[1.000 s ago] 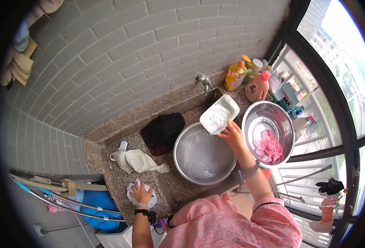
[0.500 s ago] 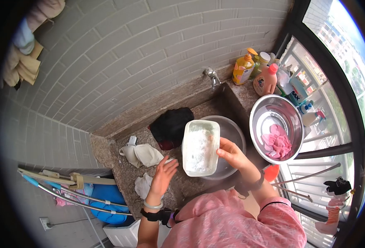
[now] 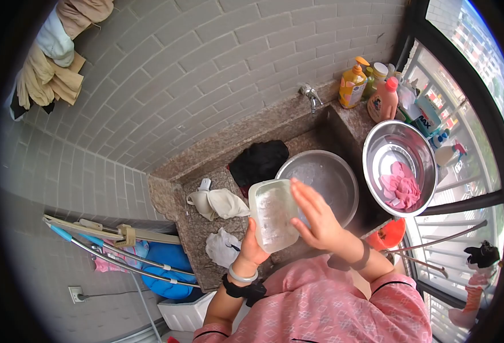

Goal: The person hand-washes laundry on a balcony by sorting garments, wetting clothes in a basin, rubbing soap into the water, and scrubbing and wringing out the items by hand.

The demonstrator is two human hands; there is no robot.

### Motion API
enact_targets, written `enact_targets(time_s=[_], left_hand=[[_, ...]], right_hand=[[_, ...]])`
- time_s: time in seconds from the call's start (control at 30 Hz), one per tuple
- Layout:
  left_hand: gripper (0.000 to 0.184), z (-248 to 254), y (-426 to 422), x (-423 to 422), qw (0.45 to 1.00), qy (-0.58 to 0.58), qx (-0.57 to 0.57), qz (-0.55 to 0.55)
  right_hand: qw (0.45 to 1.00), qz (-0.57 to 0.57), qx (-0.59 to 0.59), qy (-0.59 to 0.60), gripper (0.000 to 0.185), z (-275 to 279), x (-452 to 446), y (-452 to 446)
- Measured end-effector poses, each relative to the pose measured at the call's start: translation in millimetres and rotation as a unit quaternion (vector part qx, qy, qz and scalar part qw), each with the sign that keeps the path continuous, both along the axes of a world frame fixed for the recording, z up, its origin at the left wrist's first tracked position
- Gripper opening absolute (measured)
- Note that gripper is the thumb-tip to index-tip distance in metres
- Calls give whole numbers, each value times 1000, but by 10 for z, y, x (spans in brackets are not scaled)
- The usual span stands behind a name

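I see both hands on the white tub point(image 3: 274, 216), the left hand point(image 3: 253, 247) gripping its near side and the right hand point(image 3: 317, 220) open against the other, above the stone sink point(image 3: 169, 197). Beyond it sit the metal basin point(image 3: 320, 183) and black cloth point(image 3: 258, 163); the steel bowl point(image 3: 384, 140) with pink cloth point(image 3: 401, 186) stands before the bottles point(image 3: 383, 100).

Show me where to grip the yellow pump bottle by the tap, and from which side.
Grip the yellow pump bottle around its broad body, below the orange pump head, which is narrow and would likely give. Come from the side facing the tap: the bottle stands upright, and other bottles crowd its opposite side.
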State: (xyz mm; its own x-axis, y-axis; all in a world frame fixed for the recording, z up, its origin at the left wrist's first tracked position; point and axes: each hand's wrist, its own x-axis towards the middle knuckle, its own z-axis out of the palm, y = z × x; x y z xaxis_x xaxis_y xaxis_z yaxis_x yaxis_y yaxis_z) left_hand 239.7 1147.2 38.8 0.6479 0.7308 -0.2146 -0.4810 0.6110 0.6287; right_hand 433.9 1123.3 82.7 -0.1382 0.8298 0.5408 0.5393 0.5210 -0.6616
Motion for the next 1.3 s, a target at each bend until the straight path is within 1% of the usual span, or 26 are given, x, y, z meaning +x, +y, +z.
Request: enact_targets(time_s=[0.03,0.1,0.17,0.23,0.27,0.3,0.37,0.5,0.57,0.7,0.77,0.9,0.97,1.03,1.1,1.13,1.17,1.2,1.23,1.3], left_hand=[[78,5,-18,-16,1000,3,-1,-5],[76,13,-48,-29,1000,16,-14,19],[76,-10,-78,-10,1000,23,-7,4],[76,23,-128,56,999,26,16,38],[76,27,-147,67,999,0,4,41],[76,26,-159,63,999,1,3,39],[73,26,-171,48,998,25,12,64],[71,-58,-190,-58,997,28,9,67],[70,-149,-178,-146,998,17,-6,52],[73,-192,-144,-191,1000,19,4,22],[75,-176,-158,-166,1000,12,-11,12],[77,-55,-213,-16,1000,-5,17,1],[83,107,-230,102,999,8,30,25],[82,66,-226,97,999,-5,41,16],[78,25,-234,75,996,42,27,77],[78,-38,-207,10,996,42,29,77],[76,-124,-163,-89,997,30,34,57],[75,-117,-137,-120,998,17,38,37],[75,-111,-133,-116,998,16,38,38],[74,-63,-124,-89,998,25,40,46]], right_hand=[[1000,-5,-1,3,57,11,-69,-11],[990,63,-36,-119,54,38,-245,-42],[993,39,-41,-108,52,49,-394,20],[992,-16,-7,-126,51,87,-457,104],[992,-29,6,-123,51,110,-485,119],[992,-31,5,-122,51,94,-505,108],[990,-6,26,-136,52,32,-558,80],[989,26,27,-140,53,-36,-528,-38],[982,90,15,-163,50,-61,-489,-128],[976,121,25,-181,48,-173,-461,-280],[972,162,11,-172,47,-159,-415,-312],[976,130,-17,-176,48,77,-246,-158],[983,10,41,-181,49,157,-257,-21],[981,-3,54,-188,51,98,-291,6],[975,23,55,-213,51,-2,-380,-102],[975,23,56,-213,51,-67,-416,-173],[979,53,45,-192,50,-139,-442,-260],[981,84,32,-170,50,-170,-441,-306],[981,85,33,-171,50,-184,-416,-316],[977,128,16,-167,50,-153,-382,-326]])
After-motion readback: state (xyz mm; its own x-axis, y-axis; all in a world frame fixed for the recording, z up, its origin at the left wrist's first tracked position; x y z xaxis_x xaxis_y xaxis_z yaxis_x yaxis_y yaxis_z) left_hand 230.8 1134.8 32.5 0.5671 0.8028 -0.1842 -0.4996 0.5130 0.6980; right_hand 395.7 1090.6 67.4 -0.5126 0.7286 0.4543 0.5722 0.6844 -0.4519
